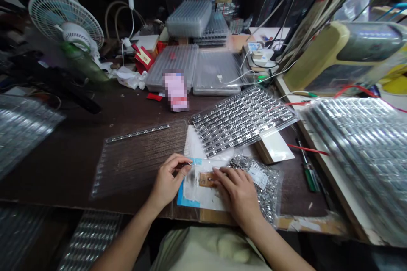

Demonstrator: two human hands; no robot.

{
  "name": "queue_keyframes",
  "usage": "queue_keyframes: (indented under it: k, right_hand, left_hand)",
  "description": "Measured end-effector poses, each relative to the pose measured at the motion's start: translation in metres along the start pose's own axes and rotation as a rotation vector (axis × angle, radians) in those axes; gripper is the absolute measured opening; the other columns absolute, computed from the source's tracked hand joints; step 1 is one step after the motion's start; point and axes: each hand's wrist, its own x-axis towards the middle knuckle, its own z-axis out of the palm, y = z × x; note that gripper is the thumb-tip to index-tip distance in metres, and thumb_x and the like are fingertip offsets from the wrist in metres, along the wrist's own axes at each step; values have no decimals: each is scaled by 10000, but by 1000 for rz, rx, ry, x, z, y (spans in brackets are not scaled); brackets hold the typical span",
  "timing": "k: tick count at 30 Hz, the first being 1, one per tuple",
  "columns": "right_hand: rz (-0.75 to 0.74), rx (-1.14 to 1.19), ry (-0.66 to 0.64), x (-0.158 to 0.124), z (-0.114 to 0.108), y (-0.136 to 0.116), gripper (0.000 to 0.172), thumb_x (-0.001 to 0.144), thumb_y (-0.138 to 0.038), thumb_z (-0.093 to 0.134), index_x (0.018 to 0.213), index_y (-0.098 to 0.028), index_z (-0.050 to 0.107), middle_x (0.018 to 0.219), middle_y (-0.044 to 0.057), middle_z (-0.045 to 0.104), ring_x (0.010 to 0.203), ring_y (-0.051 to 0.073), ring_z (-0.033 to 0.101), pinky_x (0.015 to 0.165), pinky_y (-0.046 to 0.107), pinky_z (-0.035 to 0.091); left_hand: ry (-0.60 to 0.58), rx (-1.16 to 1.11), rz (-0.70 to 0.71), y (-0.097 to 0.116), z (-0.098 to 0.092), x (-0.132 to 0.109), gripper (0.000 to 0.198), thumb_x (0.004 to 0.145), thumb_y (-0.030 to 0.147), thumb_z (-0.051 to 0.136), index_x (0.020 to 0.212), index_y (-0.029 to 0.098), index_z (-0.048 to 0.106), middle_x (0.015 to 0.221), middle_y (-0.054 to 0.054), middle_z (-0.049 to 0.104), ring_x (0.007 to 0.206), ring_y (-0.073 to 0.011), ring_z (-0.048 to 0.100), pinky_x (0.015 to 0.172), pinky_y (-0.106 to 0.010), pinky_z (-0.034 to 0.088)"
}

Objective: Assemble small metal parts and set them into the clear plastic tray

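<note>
My left hand (170, 180) is closed, thumb and forefinger pinching a small dark metal piece (189, 164) above the left part of a white sheet with blue edges (187, 200). On that sheet lies a small brown block (205, 179) with a tiny dark spot on it. My right hand (238, 192) bends over the block's right edge, fingers close together; its thumb and anything in its fingertips are hidden. Beside the right hand lies a clear bag of small shiny metal parts (270, 197). A clear tray (136, 165), left of my hands, holds one row of metal pieces along its top.
Beyond my hands, a tray filled with metal pieces (241, 120) rests tilted on a white box (276, 146). A green-handled screwdriver (310, 178) lies right. Stacked trays (359, 148) stand far right, clear cases (219, 74) behind, a fan (68, 23) at back left.
</note>
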Motion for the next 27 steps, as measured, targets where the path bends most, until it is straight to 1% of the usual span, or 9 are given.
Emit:
queue_keyframes:
  k: [2,4,7,9,11,15,18,21,27]
  right_hand:
    - [-59,-89,-3,-6,-8,13,335,933,-173,429,1232,-225,571,1158,52,635,1037,227,513,843,375,350]
    - [-123,-168,-18,-12,-14,26,373,925,-112,372,1227,-207,568,1218,51,612,1120,247,480,887,399,323]
    - [-149,-202,-37,-20,-18,36,353,922,-106,364,1158,-210,606,1143,49,647,1084,233,502,898,390,319]
    - [-123,-182,-34,-23,-19,37,316,933,-127,371,1093,-211,630,1047,42,674,1032,219,519,894,375,323]
    - [-94,-153,-12,-24,-18,35,285,946,-155,376,1038,-207,641,996,39,679,1002,215,525,888,371,323]
    - [-67,-96,21,-24,-15,33,238,957,-209,403,1005,-206,636,1006,40,675,1002,210,526,882,358,324]
    - [-55,-65,40,-23,-13,33,225,958,-215,408,990,-206,631,1013,41,676,1006,205,528,880,351,326]
    - [-40,-39,98,-24,-10,34,214,956,-210,417,965,-200,631,970,39,682,963,193,539,860,340,339]
    - [-83,-2,136,-22,-12,36,233,958,-227,414,1048,-187,625,965,54,678,952,197,540,852,339,371]
  left_hand:
    - [-23,29,55,3,13,-1,114,846,218,587,880,188,692,873,-53,648,837,-166,617,690,-244,496]
    - [-52,67,126,5,29,-3,109,839,184,600,882,194,700,842,-47,648,819,-162,612,722,-259,492]
    - [-88,139,225,7,51,-8,109,817,169,639,889,204,713,805,-40,645,791,-160,602,724,-270,487]
    - [-92,178,263,6,59,-11,114,800,171,665,894,209,717,796,-38,650,781,-161,599,716,-272,487]
    - [-94,198,279,5,63,-14,114,796,173,672,893,212,717,796,-35,658,777,-159,601,714,-274,490]
    - [-129,214,299,4,62,-16,107,815,161,650,884,215,711,813,-29,673,799,-159,608,732,-284,495]
    - [-138,221,308,2,62,-14,102,809,159,659,881,211,708,822,-29,677,802,-161,609,726,-289,493]
    - [-139,217,312,0,65,-13,96,788,144,680,860,202,707,813,-26,675,797,-160,611,718,-287,491]
    - [-129,165,322,1,67,-18,92,768,134,698,828,202,712,804,-23,684,788,-152,621,711,-269,492]
